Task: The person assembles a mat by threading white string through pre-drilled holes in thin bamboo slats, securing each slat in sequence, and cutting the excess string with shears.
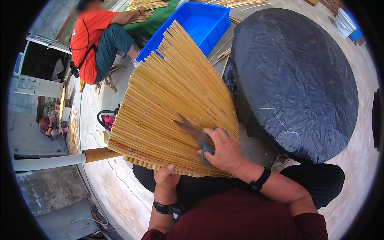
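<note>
A fan-shaped mat of yellow reed sticks [164, 96], bound with thin thread rows, lies tilted across my lap. My left hand [165, 178] grips its lower edge, thumb on top and the other fingers mostly hidden beneath. My right hand [224, 152] is closed on blue-handled scissors [191, 130], whose metal blades are parted and rest over the sticks near the middle of the mat.
A black plastic-covered round surface [294, 72] with loose thread [292, 138] is at right. A blue tub [204, 22] and loose sticks [224, 52] lie beyond the mat. A co-worker in orange [90, 48] squats upper left; another person [46, 126] sits farther left. A pipe [52, 163] crosses at left.
</note>
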The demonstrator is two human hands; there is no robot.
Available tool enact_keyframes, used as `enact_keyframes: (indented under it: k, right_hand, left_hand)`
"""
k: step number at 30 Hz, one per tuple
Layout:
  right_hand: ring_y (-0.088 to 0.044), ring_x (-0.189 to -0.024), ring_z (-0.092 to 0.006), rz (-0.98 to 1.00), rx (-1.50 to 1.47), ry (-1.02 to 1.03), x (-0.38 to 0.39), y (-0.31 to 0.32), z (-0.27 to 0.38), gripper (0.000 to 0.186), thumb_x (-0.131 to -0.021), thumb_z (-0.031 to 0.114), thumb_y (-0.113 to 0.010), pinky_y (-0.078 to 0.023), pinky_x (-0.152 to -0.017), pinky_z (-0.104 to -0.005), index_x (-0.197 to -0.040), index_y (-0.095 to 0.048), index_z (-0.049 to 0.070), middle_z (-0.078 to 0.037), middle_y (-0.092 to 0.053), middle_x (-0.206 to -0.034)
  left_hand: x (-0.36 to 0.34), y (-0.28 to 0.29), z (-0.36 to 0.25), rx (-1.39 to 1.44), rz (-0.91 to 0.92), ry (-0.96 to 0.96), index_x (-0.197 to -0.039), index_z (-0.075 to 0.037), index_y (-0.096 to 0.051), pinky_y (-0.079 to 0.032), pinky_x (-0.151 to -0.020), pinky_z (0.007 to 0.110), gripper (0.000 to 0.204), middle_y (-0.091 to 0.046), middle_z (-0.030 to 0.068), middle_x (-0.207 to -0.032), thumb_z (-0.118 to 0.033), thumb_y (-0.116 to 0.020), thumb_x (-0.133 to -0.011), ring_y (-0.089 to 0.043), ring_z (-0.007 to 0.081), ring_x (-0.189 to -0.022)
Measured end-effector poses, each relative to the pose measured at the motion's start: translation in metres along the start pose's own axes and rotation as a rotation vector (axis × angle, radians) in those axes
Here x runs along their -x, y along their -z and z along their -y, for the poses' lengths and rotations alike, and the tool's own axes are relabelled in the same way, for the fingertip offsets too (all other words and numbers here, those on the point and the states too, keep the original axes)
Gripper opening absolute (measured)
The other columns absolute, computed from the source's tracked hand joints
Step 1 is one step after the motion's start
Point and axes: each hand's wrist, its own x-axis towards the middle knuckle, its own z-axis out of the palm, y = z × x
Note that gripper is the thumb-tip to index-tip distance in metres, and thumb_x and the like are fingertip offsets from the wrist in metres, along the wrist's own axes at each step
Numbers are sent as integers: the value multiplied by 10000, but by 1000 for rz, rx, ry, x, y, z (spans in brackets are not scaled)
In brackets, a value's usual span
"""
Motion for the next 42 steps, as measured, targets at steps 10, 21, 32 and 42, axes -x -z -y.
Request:
enact_keyframes:
  k: [10,21,32,42]
  right_hand:
    - [-534,-790,-119,173,-1100,-313,-7,-11,-3,555,-797,128,-721,-459,-717,-251,-1266,-433,57,-62,-529,-1010]
    - [-484,-1172,-251,28,-982,-158,-12,69,26,888,-698,387,-803,-447,-868,-345,-1316,-254,62,-171,-458,-1292]
    - [-453,-1198,-228,-706,-111,-112,71,195,51,625,-722,-42,-625,-349,-1029,-363,-1246,-299,54,-149,-398,-1301]
    - [-539,-1098,-215,-844,-248,-14,110,236,-20,660,-738,22,-657,-393,-982,-344,-1326,-358,13,-109,-539,-1183]
  left_hand:
    - [-3,-1,3,4,19,-11,-1372,16,-326,-355,-1052,447,747,-465,185,-1315,-182,-579,-697,-454,334,-1228]
    - [-2,-53,-7,-362,192,261,-1367,15,-316,-368,-1034,395,705,-470,159,-1301,-183,-690,-803,-461,253,-1223]
    - [-36,-182,43,-689,1051,3,-1487,-49,-1,-189,-1146,434,995,-76,230,-1529,-187,-691,-783,-147,352,-1418]
    - [-81,-218,39,-1118,579,-1006,-1419,-129,-336,-232,-1112,510,743,-215,187,-1499,-148,-706,-775,-194,384,-1392]
